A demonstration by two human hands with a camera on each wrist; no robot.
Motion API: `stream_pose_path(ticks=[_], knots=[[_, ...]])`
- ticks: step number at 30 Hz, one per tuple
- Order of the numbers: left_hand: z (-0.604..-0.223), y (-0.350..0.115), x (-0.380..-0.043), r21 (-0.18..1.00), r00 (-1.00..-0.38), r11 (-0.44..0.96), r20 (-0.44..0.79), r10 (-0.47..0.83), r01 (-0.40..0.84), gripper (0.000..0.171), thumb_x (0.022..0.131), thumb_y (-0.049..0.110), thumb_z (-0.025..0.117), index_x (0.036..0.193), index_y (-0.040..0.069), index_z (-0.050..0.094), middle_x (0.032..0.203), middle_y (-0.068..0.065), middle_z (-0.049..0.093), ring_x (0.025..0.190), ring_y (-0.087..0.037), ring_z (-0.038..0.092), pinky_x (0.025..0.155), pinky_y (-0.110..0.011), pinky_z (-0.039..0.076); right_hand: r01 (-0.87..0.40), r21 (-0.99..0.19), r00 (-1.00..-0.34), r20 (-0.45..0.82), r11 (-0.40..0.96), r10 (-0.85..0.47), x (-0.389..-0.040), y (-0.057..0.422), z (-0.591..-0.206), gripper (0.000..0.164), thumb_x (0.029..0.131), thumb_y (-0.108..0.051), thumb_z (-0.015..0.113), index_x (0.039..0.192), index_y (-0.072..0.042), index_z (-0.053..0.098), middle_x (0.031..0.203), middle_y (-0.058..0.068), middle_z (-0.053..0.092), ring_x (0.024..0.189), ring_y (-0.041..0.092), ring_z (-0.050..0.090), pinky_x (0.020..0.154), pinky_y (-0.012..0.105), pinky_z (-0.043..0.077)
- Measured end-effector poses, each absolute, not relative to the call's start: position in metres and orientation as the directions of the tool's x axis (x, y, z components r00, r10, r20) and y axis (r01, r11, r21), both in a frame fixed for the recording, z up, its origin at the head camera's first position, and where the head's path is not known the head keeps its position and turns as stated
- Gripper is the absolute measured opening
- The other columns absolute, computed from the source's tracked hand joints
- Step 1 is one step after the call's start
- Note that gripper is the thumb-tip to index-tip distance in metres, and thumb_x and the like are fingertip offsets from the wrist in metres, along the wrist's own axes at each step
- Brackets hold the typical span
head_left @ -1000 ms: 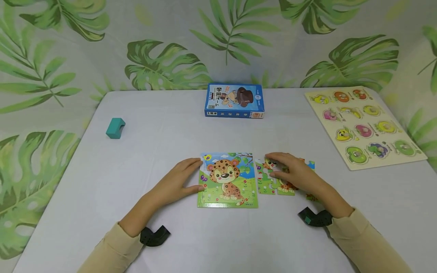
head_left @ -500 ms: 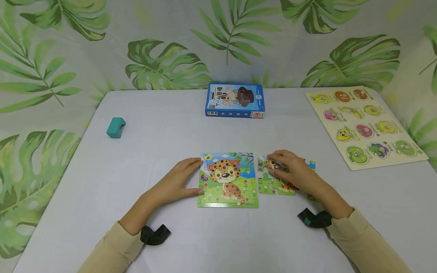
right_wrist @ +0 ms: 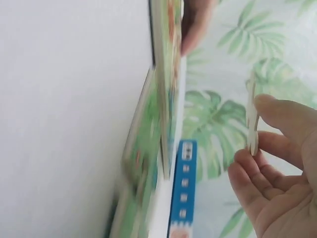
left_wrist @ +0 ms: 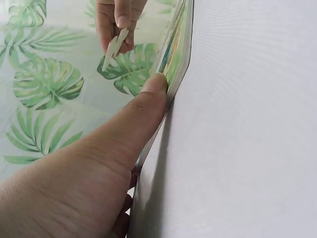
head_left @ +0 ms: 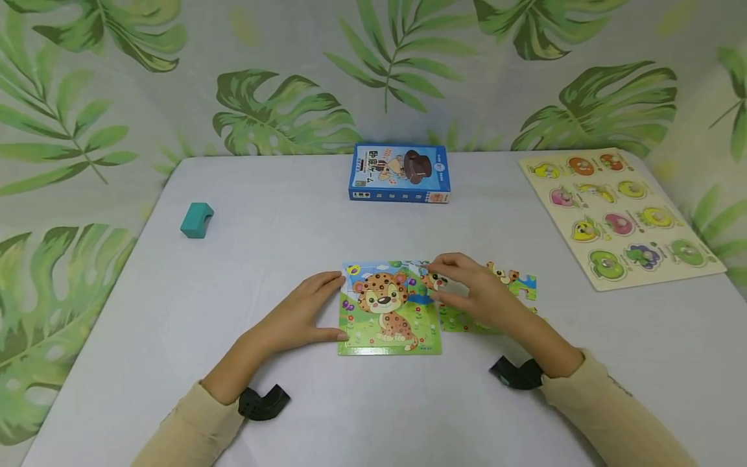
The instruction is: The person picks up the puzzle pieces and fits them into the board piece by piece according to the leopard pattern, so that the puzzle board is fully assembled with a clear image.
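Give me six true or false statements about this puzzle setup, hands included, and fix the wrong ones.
1. The right hand pinches a thin, flat jigsaw section with a printed leopard face. True.
2. The left hand touches the left edge of the square, colourful leopard board. True.
3. The jigsaw section lies flush on the leopard board. False: the wrist views show it raised clear of the board.
4. The blue, rectangular box touches the leopard board. False: the box lies apart, beyond it.
5. The cream, rectangular fruit board lies right of the blue box. True.
6. The small, teal, notched block lies right of the box. False: the block lies to its left.
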State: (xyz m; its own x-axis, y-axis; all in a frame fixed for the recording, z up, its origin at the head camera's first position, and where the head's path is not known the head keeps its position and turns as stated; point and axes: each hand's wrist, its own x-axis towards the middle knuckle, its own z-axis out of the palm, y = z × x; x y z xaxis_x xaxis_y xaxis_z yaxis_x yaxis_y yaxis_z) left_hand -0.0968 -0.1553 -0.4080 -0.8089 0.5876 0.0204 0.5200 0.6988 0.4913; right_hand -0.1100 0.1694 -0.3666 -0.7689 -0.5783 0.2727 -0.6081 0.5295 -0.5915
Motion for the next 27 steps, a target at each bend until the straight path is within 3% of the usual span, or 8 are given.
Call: stream_pose_path(ticks=[12,20,27], knots=[[-0.409,-0.155,-0.085,0.449,-0.814,0.711,0.064,0.578,0.541,0.083,0.078,0.056,0.059,0.138,0.004,0.034,0.142,-0.006,0.029,0.128,-0.023,0.027,0.103,-0.039,0.024,-0.600,-0.636,-0.717,0.158,0.485,-0.679,-0.106,0.114,-0.378,0.046,0.082,-0.018,0.066,0.123,-0.002,0.054,0.117,0.007,0.050,0.106,0.018,0.047,0.084,0.031,0.045],[-0.409,-0.154,-0.081,0.425,-0.795,0.698,0.096,0.599,0.577,0.078,0.079,0.053,0.059,0.136,0.004,0.037,0.141,-0.005,0.032,0.128,-0.022,0.028,0.105,-0.037,0.020,-0.637,-0.578,-0.696,0.144,0.511,-0.704,-0.105,0.094,-0.393,0.044,0.083,-0.023,0.066,0.122,-0.005,0.056,0.119,0.005,0.051,0.107,0.018,0.044,0.086,0.033,0.042],[-0.409,-0.157,-0.082,0.426,-0.751,0.648,0.129,0.647,0.631,0.068,0.078,0.051,0.061,0.135,0.018,0.043,0.141,-0.007,0.031,0.126,-0.023,0.029,0.102,-0.041,0.024,-0.662,-0.532,-0.699,0.184,0.528,-0.691,-0.107,0.087,-0.398,0.043,0.080,-0.023,0.069,0.119,-0.007,0.060,0.116,0.005,0.054,0.102,0.019,0.045,0.085,0.038,0.039]])
